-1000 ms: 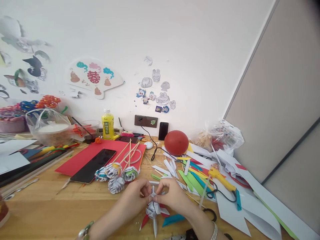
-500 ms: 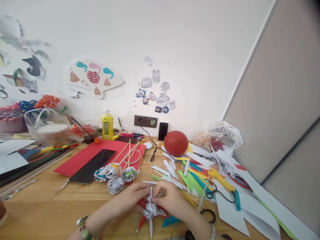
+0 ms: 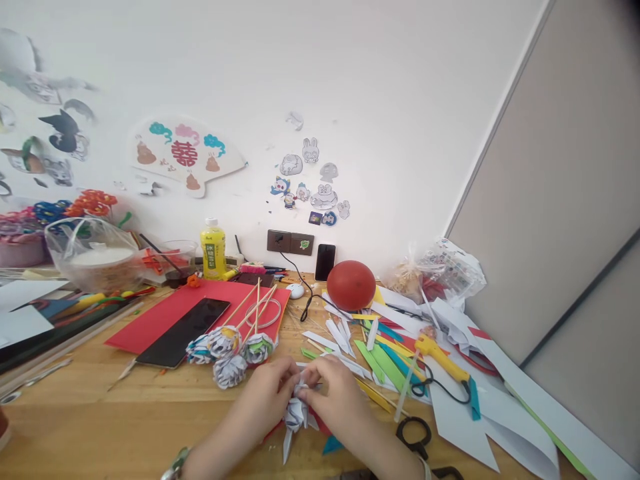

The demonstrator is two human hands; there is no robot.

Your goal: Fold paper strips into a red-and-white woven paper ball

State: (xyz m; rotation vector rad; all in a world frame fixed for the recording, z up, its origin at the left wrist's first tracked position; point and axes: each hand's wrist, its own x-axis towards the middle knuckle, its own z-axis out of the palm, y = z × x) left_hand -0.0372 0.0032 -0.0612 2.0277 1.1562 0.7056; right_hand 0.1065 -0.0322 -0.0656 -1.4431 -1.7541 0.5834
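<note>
A white folded-paper piece (image 3: 296, 415) with pointed strips is between my two hands, low in the centre of the head view. My left hand (image 3: 273, 392) pinches its upper part from the left. From the right, my right hand (image 3: 333, 388) grips the same upper part with thumb and fingers. Red paper shows partly behind and below the hands. A blue paper piece (image 3: 333, 445) lies by my right wrist. Paper flowers on wooden sticks (image 3: 227, 343) rest up and to the left of my hands.
Paper strips (image 3: 383, 363), a yellow glue gun (image 3: 440, 357) and black-handled scissors (image 3: 414, 433) lie on the right. A red balloon (image 3: 351, 285) sits farther back. Left are a black tablet (image 3: 184, 333) on red paper (image 3: 135, 325) and a yellow bottle (image 3: 213, 250).
My left hand has shifted slightly and its fingers have curled in to pinch the paper piece. The piece's lower end has swung a little to the left.
</note>
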